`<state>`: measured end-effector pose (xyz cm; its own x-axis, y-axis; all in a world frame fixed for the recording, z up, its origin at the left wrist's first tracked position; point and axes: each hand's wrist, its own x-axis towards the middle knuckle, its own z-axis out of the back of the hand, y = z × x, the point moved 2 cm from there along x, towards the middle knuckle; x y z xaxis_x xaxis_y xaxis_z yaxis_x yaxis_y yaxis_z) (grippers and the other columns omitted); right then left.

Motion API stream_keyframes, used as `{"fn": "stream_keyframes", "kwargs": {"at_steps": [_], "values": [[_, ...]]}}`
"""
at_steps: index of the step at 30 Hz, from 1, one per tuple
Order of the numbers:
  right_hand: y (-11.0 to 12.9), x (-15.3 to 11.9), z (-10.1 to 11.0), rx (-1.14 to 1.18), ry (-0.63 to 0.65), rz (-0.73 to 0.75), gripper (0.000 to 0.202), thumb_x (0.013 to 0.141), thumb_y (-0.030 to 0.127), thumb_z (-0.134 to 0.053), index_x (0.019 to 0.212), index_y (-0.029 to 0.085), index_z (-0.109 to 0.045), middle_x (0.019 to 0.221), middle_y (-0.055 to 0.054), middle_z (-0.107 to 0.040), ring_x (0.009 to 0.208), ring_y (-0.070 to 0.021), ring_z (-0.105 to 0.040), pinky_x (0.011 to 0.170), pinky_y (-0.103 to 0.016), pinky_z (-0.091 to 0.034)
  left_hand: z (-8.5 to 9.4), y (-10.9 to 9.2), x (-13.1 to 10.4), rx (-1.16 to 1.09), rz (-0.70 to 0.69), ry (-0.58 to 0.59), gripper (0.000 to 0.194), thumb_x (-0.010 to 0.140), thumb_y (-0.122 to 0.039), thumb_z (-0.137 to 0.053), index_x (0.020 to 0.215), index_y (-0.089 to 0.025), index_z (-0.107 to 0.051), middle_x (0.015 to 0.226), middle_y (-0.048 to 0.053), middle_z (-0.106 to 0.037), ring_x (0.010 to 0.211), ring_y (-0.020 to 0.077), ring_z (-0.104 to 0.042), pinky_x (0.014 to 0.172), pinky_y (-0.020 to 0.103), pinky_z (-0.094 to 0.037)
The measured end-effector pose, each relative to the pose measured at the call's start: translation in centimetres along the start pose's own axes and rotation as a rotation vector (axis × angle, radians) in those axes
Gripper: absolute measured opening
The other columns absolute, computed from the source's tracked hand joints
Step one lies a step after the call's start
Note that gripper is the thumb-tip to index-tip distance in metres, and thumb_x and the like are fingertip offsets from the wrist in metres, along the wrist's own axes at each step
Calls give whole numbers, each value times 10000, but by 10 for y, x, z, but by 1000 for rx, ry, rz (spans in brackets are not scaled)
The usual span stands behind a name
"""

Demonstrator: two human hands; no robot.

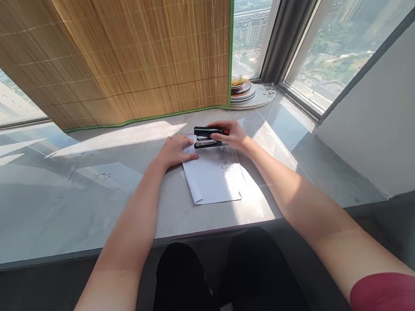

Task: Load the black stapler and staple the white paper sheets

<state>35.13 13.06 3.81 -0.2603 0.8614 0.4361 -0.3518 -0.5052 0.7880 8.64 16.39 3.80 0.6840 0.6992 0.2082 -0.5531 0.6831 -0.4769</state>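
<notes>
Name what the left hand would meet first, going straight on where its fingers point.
Most likely the black stapler in the right hand, its front end just ahead; depth is unclear.

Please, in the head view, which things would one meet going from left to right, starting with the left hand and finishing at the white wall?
Left hand → black stapler → right hand → stacked plates → white wall.

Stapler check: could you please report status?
Right hand gripping black stapler; left hand on paper. Stapler at paper's far end. Stacked plates apart, near window.
</notes>
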Motion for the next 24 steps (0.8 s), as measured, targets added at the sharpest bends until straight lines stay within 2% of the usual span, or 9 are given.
{"fn": "stream_keyframes", "kwargs": {"at_steps": [3, 7, 11, 13, 15, 18, 20, 21, 24], "values": [[-2, 0, 4, 43, -51, -59, 650, 861, 726, -735, 1242, 206, -812, 1261, -129, -821, 1200, -342, -751, 1068, -484, -594, -3, 3, 0, -73, -57, 15, 508, 822, -551, -862, 1203, -229, -772, 1326, 111, -728, 1272, 335, -641, 1194, 536, -462], [-5, 0, -1, 71, 53, -30, 661, 838, 734, -760, 1204, 188, -834, 1205, -122, -835, 1173, -345, -757, 1074, -486, -587, -7, 5, 0, -189, -71, 19, 652, 856, -561, -842, 1382, -208, -689, 1443, 132, -659, 1338, 326, -619, 1198, 508, -483], [-7, 2, -5, 95, 109, 3, 634, 846, 734, -781, 1164, 189, -842, 1154, -110, -834, 1129, -328, -755, 1026, -449, -586, -10, 8, 2, -189, -119, 31, 646, 874, -557, -837, 1411, -226, -701, 1470, 143, -661, 1392, 348, -592, 1236, 543, -443], [-10, 3, -5, 150, 68, -18, 616, 895, 771, -720, 1101, 204, -843, 1091, -100, -830, 1056, -304, -749, 948, -421, -591, -11, 11, 3, -202, -126, 21, 648, 855, -562, -856, 1399, -238, -720, 1474, 146, -666, 1399, 362, -591, 1244, 560, -435], [-15, 6, -4, 186, -37, -55, 643, 947, 818, -612, 1015, 216, -828, 997, -91, -813, 927, -266, -716, 836, -392, -574, -12, 12, 4, -218, -119, 12, 631, 839, -573, -868, 1364, -244, -747, 1461, 146, -677, 1396, 377, -597, 1246, 569, -434], [-26, 10, -1, 93, -183, -87, 619, 945, 812, -594, 845, 223, -755, 791, -52, -725, 732, -207, -597, 720, -359, -496, -12, 14, 4, -264, -98, 6, 661, 779, -625, -912, 1296, -239, -769, 1443, 151, -690, 1375, 399, -613, 1233, 571, -443], [-32, 12, 0, -13, -208, -111, 543, 918, 746, -659, 758, 228, -699, 647, -12, -608, 657, -182, -518, 676, -346, -437, -10, 17, 5, -364, -63, -61, 720, 767, -694, -905, 1308, -247, -747, 1454, 151, -687, 1395, 401, -604, 1220, 558, -452], [-34, 12, 0, -44, -210, -126, 498, 902, 702, -690, 742, 230, -686, 603, 4, -557, 634, -175, -488, 656, -341, -409, -9, 19, 5, -437, -29, -137, 722, 803, -740, -859, 1323, -255, -729, 1456, 150, -685, 1412, 393, -596, 1209, 545, -460], [-34, 9, 7, 14, -190, -180, 341, 842, 567, -766, 816, 229, -733, 577, 25, -504, 592, -156, -437, 594, -320, -335, -5, 27, 6, -663, 105, -395, 682, 982, -840, -559, 1325, -265, -692, 1401, 155, -705, 1391, 349, -620, 1129, 503, -510]]}}
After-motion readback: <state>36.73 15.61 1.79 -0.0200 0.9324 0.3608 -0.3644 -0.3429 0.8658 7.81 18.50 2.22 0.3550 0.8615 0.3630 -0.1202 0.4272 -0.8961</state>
